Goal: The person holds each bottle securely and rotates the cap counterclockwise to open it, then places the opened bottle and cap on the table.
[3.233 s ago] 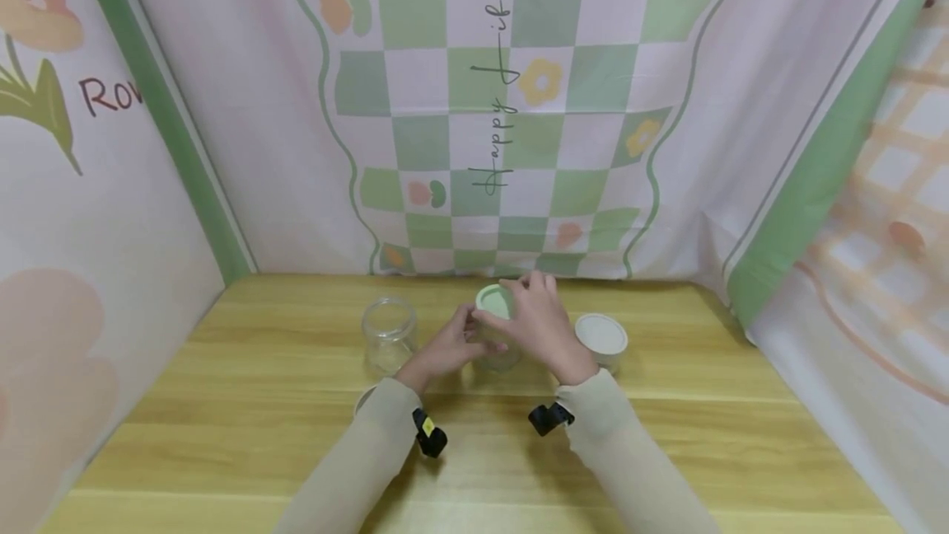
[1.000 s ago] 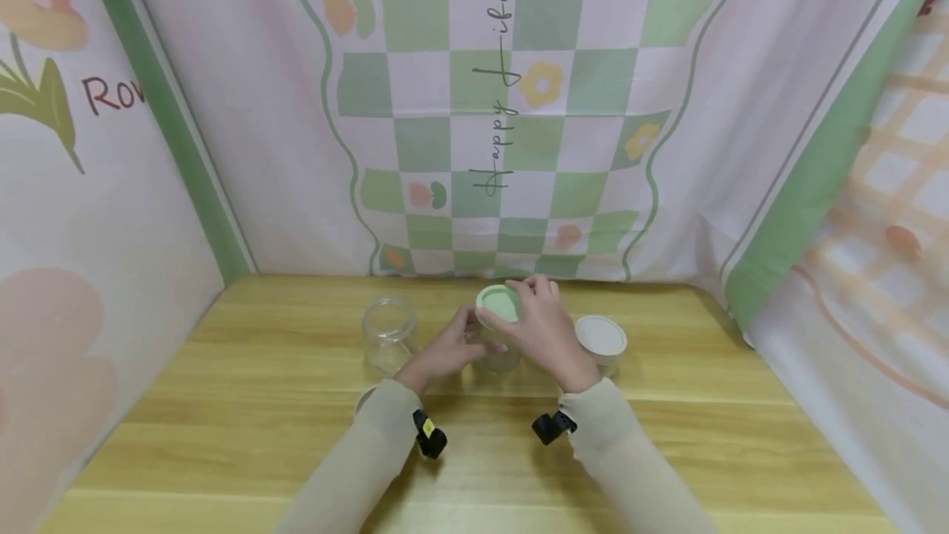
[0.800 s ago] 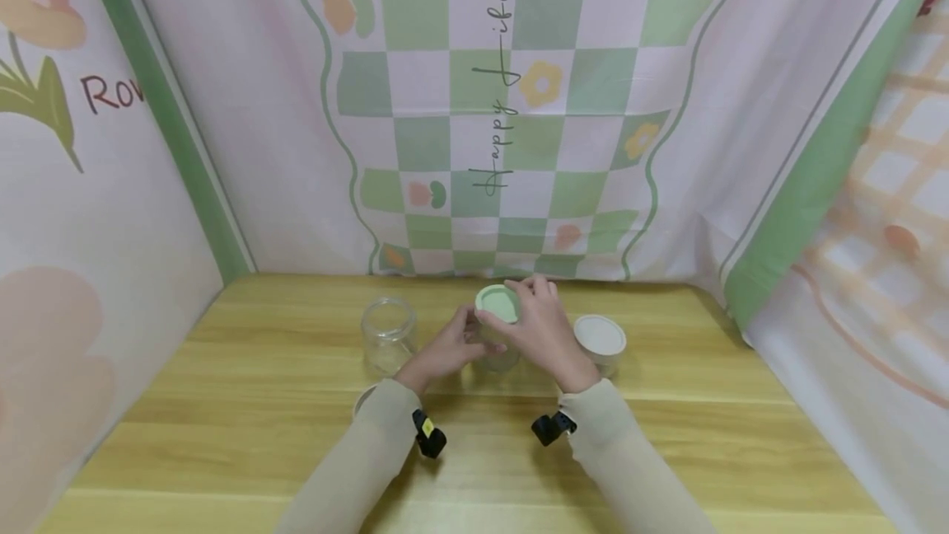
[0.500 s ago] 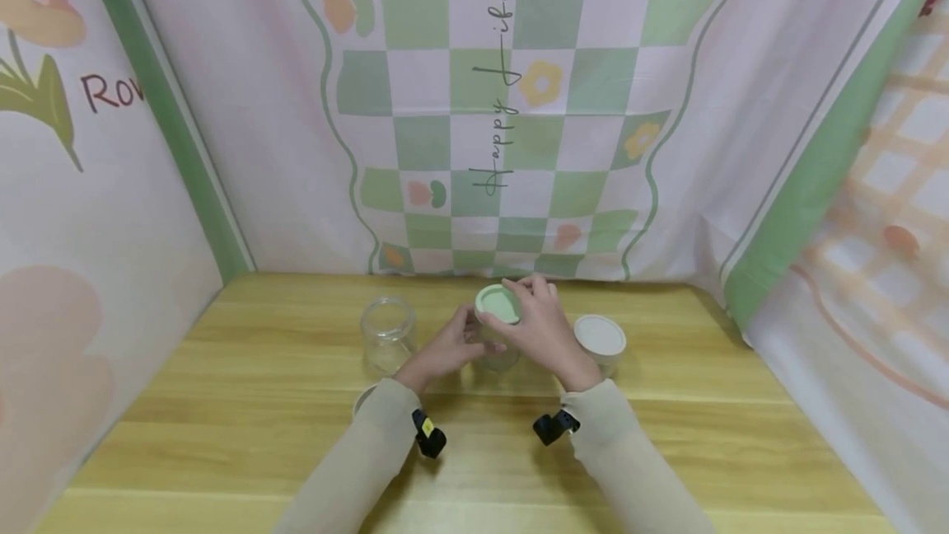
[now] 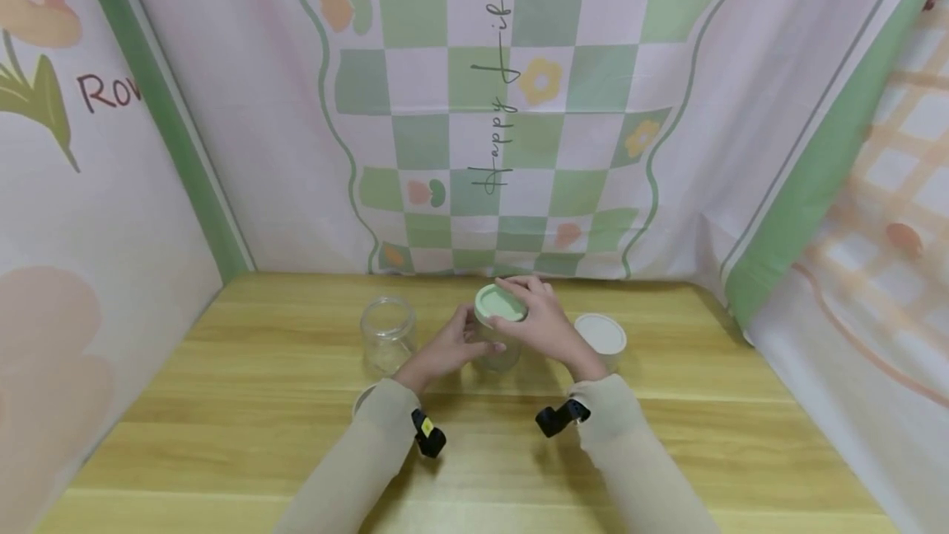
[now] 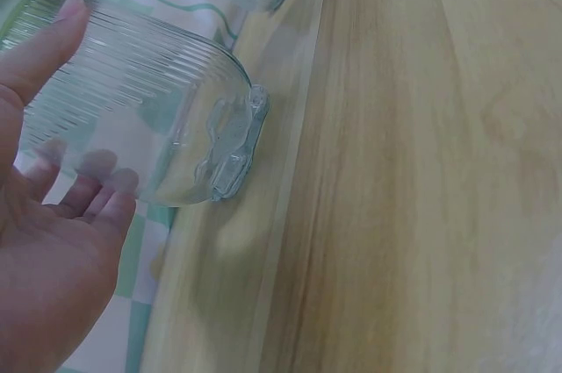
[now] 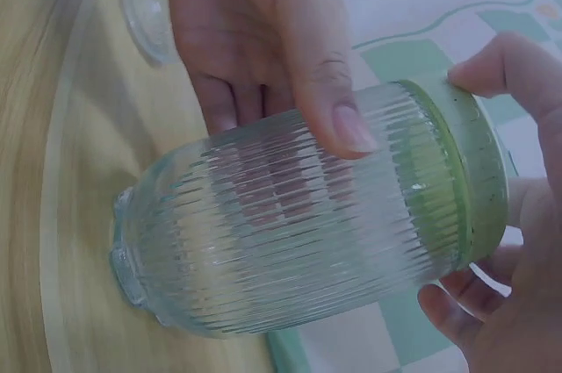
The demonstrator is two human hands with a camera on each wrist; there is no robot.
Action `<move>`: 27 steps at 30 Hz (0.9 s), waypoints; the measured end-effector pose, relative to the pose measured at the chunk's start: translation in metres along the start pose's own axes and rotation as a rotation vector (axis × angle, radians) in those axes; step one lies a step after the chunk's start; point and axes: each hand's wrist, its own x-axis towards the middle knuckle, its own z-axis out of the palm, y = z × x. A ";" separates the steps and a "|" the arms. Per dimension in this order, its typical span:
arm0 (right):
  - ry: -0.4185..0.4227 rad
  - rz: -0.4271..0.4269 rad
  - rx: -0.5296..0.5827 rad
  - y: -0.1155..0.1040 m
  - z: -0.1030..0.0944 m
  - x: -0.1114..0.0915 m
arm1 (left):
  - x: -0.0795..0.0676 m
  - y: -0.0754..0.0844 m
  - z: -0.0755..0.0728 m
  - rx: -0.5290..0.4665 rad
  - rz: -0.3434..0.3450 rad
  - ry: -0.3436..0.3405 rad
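Observation:
A ribbed clear glass jar (image 7: 290, 224) with a scalloped base stands between both hands, topped by a green lid (image 5: 498, 302). My left hand (image 5: 445, 350) grips the jar's side; in the left wrist view its thumb (image 6: 44, 53) and fingers curl round the glass. From the right, my right hand (image 5: 544, 325) holds the lid by its rim, thumb at the front and fingers at the back. The right wrist view shows the lid (image 7: 481, 180) seated on the jar's mouth. I cannot tell how tightly it is on. Nothing shows inside the jar.
Left of the hands stands a clear jar (image 5: 389, 340) without a lid. A jar with a white lid (image 5: 600, 334) is at the right, partly behind my right wrist. A pale round thing (image 5: 362, 399) peeks out beside the left sleeve. Printed cloth hangs behind the wooden table (image 5: 712, 435).
My right hand has turned on the lid, its thumb shifting right along the front and its fingers left at the back. Its wrist has moved slightly right. The left hand has stayed on the jar.

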 end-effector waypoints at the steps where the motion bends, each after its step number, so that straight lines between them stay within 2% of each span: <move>1: -0.016 0.002 0.017 0.000 -0.001 0.000 | 0.000 0.000 0.000 0.002 0.003 -0.002; 8: -0.128 0.025 0.113 0.003 -0.009 0.002 | 0.000 -0.001 0.000 0.013 0.018 -0.010; 12: -0.154 -0.005 0.123 0.005 -0.012 0.002 | -0.001 -0.001 0.000 0.020 0.017 -0.012; 21: -0.167 -0.103 0.091 0.009 -0.012 0.004 | -0.002 0.001 0.000 0.019 0.016 -0.010; 24: -0.139 -0.122 0.052 0.007 -0.013 0.004 | -0.002 0.001 0.000 0.018 0.024 -0.013; 27: -0.086 -0.097 0.011 0.003 -0.012 0.004 | -0.002 0.002 0.000 0.020 0.025 -0.008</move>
